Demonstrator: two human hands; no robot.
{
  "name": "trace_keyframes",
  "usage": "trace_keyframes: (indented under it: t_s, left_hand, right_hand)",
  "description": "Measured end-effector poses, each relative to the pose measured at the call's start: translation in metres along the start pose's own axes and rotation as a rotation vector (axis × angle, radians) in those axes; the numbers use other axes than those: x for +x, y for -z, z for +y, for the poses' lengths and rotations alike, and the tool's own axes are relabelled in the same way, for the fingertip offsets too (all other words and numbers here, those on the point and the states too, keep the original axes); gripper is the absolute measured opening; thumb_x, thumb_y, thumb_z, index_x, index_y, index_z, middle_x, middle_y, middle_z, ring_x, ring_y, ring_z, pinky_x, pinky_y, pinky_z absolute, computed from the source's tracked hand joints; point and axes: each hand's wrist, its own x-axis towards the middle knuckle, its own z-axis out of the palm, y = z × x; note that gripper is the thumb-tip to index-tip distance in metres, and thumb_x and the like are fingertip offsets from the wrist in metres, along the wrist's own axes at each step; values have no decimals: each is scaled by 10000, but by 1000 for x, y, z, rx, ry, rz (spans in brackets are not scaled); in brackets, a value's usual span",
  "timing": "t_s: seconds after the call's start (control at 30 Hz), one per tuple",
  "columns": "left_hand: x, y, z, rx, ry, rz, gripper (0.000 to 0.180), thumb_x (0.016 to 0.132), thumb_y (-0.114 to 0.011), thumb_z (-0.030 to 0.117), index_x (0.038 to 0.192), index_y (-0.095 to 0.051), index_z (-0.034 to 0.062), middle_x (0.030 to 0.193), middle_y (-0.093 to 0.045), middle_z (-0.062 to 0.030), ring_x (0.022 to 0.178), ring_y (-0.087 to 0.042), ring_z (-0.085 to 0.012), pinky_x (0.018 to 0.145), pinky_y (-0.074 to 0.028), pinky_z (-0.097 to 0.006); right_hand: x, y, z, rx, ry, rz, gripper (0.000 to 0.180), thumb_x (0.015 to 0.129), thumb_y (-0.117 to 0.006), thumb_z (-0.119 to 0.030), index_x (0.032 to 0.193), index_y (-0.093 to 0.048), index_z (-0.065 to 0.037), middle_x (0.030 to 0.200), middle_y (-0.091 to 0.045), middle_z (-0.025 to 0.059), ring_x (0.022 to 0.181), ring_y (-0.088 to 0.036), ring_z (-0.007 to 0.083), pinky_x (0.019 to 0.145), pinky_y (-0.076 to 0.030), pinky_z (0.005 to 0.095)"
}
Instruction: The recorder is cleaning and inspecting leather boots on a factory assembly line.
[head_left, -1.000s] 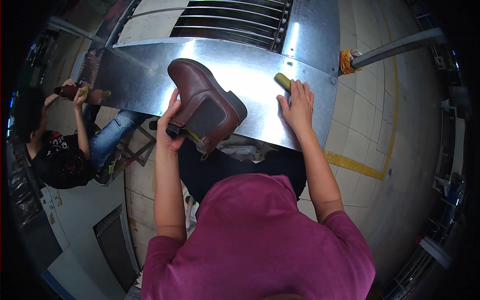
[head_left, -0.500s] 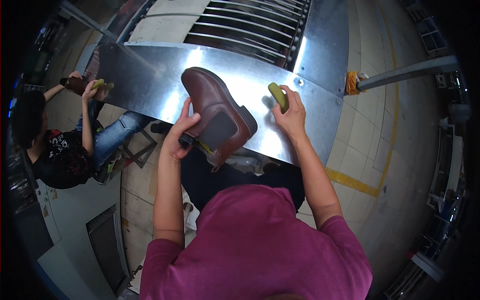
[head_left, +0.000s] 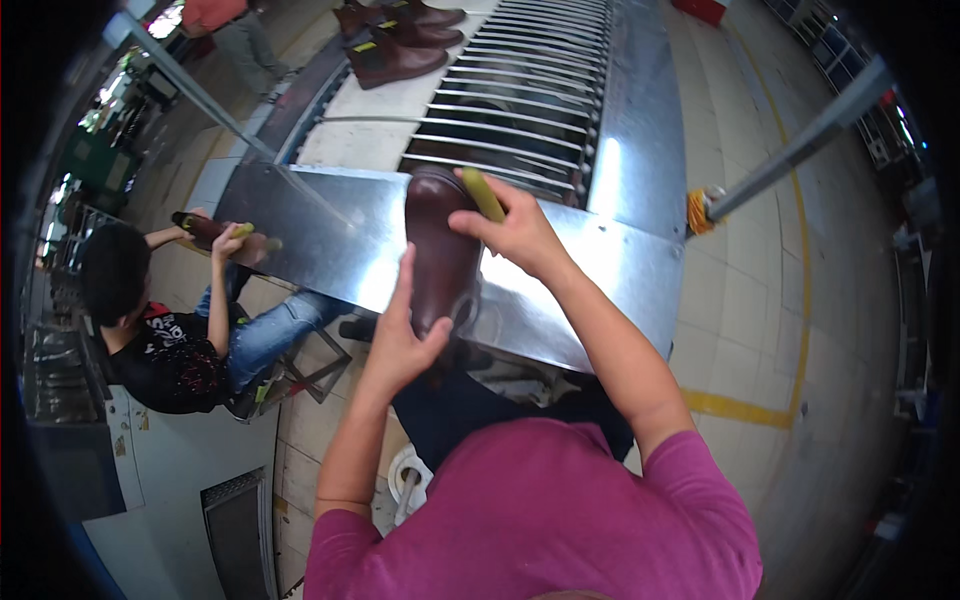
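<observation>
A dark brown leather ankle boot [head_left: 436,255] is held with its toe pointing away from me and its smooth upper facing up, over the near part of the metal tabletop. My left hand [head_left: 402,340] grips it from the left near the ankle, the thumb across its near end. My right hand [head_left: 518,228] is closed round a yellow-green oblong pad [head_left: 482,194], at the right side of the toe. The thumb reaches over the boot's upper. Whether the pad touches the leather, I cannot tell. The boot's sole is hidden.
Ahead of the metal table [head_left: 300,215] runs a roller conveyor [head_left: 520,100]. Several brown boots [head_left: 400,55] stand on a pale board at the far left. A co-worker [head_left: 165,330] sits left with a boot and similar pad. A metal post [head_left: 800,140] rises at right.
The boot has turned from lying side-on to upper-up with its toe away from me. My right hand has brought the pad leftward to the toe. The view now reaches farther along the conveyor.
</observation>
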Motion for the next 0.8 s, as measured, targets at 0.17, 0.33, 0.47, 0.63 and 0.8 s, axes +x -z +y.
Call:
trace_keyframes:
  t_s: [0.17, 0.33, 0.47, 0.63, 0.8]
  left_hand:
    - [-8, -13, 5, 186, -42, -7, 992, 828, -678, 60, 1669, -153, 106, 1631, -352, -274, 1471, -429, -436, 1154, -421, -439]
    - [-11, -24, 10, 283, -142, -8, 979, 832, -676, 60, 1668, -169, 127, 1654, -319, -252, 1487, -400, -436, 1152, -432, -453]
    - [-9, -29, 18, 312, -156, -52, 1000, 827, -683, 19, 1675, -170, 146, 1657, -325, -244, 1489, -405, -429, 1178, -392, -446]
    - [-5, -34, 32, 379, -124, -166, 995, 825, -701, 2, 1668, -213, 201, 1698, -247, -213, 1486, -384, -450, 1141, -438, -444]
    - [-3, -48, 42, 523, -160, -231, 973, 823, -728, 15, 1652, -270, 239, 1694, -254, -203, 1466, -416, -445, 1055, -512, -455]
  right_hand:
    - [-21, 7, 5, 154, 35, 23, 530, 867, -872, -263, 1321, -660, -91, 1053, -702, 12, 647, -576, 45, 536, -466, 205]
    - [-40, 19, 8, 208, 53, 58, 502, 876, -863, -252, 1300, -659, -76, 1064, -713, 23, 628, -594, 49, 524, -463, 204]
    - [-51, 30, 9, 191, 58, 97, 510, 873, -865, -240, 1299, -652, -60, 1062, -718, 37, 614, -610, 54, 511, -465, 205]
    - [-74, 55, -3, 110, 57, 138, 535, 864, -878, -249, 1294, -648, -28, 1031, -699, 37, 669, -620, 71, 560, -510, 231]
    - [-107, 76, 9, 140, -8, 193, 542, 904, -829, -196, 1363, -587, -38, 1088, -702, 52, 685, -655, 92, 528, -474, 212]
